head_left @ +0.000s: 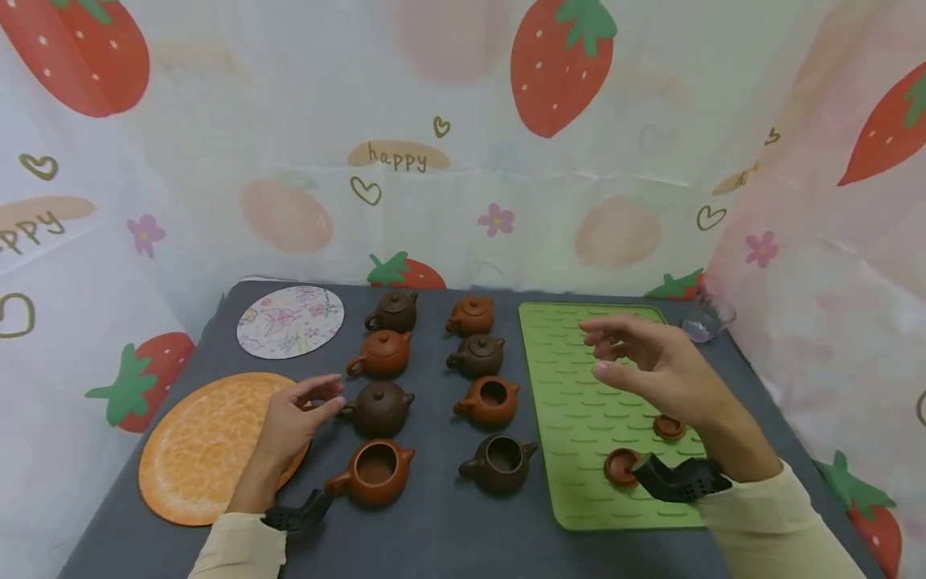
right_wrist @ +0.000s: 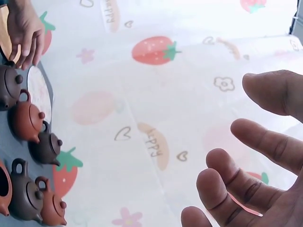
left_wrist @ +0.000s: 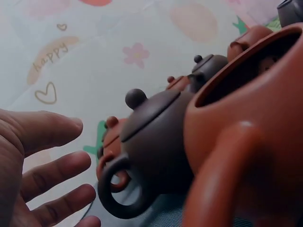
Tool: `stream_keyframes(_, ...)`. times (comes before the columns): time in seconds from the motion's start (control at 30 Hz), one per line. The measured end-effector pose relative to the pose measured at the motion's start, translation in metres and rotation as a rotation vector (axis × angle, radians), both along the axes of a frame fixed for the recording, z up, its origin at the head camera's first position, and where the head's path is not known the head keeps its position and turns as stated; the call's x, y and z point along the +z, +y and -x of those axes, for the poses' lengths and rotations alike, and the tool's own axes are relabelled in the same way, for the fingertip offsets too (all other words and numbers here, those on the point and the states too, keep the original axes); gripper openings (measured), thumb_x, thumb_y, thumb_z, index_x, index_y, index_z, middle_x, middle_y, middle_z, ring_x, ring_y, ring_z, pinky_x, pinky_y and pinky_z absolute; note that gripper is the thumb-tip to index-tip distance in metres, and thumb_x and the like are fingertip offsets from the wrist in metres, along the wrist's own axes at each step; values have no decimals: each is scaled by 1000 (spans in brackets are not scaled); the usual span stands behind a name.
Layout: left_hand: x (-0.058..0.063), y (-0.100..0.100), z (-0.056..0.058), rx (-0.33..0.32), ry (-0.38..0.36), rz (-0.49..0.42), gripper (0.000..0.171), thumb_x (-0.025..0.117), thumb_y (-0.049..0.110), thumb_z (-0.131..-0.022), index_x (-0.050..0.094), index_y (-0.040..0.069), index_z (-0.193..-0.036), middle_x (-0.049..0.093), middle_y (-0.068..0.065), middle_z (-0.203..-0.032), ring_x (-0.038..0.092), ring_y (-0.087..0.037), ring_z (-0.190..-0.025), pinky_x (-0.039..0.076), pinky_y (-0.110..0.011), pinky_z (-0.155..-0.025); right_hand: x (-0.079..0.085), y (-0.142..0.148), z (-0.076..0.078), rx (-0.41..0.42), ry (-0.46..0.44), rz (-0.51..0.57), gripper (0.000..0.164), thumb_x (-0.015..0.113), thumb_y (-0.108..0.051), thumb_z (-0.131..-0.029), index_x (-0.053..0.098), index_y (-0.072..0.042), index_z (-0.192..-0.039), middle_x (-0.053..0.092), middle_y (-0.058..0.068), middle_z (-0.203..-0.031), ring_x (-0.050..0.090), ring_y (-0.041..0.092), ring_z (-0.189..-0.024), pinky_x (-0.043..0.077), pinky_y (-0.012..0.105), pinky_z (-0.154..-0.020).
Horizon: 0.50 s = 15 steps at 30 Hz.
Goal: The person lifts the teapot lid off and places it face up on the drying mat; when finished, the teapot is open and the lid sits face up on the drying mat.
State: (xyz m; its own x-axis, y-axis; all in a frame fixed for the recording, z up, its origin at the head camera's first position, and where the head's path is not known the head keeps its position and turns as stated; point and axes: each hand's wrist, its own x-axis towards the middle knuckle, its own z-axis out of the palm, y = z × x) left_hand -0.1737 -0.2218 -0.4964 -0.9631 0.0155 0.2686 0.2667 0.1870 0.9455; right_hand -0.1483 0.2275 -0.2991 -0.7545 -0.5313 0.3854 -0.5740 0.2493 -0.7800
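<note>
My left hand (head_left: pixel 289 418) hovers beside the handle of a dark brown lidded teapot (head_left: pixel 379 408), fingers apart and holding nothing; the left wrist view shows a gap between fingertips and handle. In front of that pot stands a reddish lidless teapot (head_left: pixel 376 474). My right hand (head_left: pixel 651 362) floats over the green mat (head_left: pixel 571 498), fingers loosely bent, nothing in them. Two reddish-brown lids lie on this mat: one lid (head_left: pixel 669 427) below the hand, the other lid (head_left: pixel 620 466) partly behind the wrist camera. In the right column, a reddish teapot (head_left: pixel 477 402) and a dark teapot (head_left: pixel 499 474) are lidless.
Farther back stand lidded teapots: a reddish one (head_left: pixel 383 354) and a dark one (head_left: pixel 394 312) on the left, a dark one (head_left: pixel 477 356) and a reddish one (head_left: pixel 472 315) on the right. An orange round mat (head_left: pixel 195 450), a patterned disc (head_left: pixel 289 322) and a clear glass vessel (head_left: pixel 702 323) lie around.
</note>
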Motion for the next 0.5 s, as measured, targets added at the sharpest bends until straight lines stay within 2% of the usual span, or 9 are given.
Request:
stream_keyframes(0.23,-16,4,2,-23,-22,-29,36,72,-2,-86,62,-12,-118,64,-28,-108,65,-16,-93,50,-20,-75,1,-10,6,19,9,29,43,61,13,-87,57,2,-129,60,15,-114,60,23,-96,50,28,-79)
stream_keyframes(0.5,-27,4,3,7,-49,-16,28,72,-3,-85,67,-11,-111,67,-24,-103,64,-10,-90,50,-18,-74,-3,-21,10,-3,-44,24,39,63,6,-90,58,0,-129,61,14,-113,61,25,-97,52,32,-79)
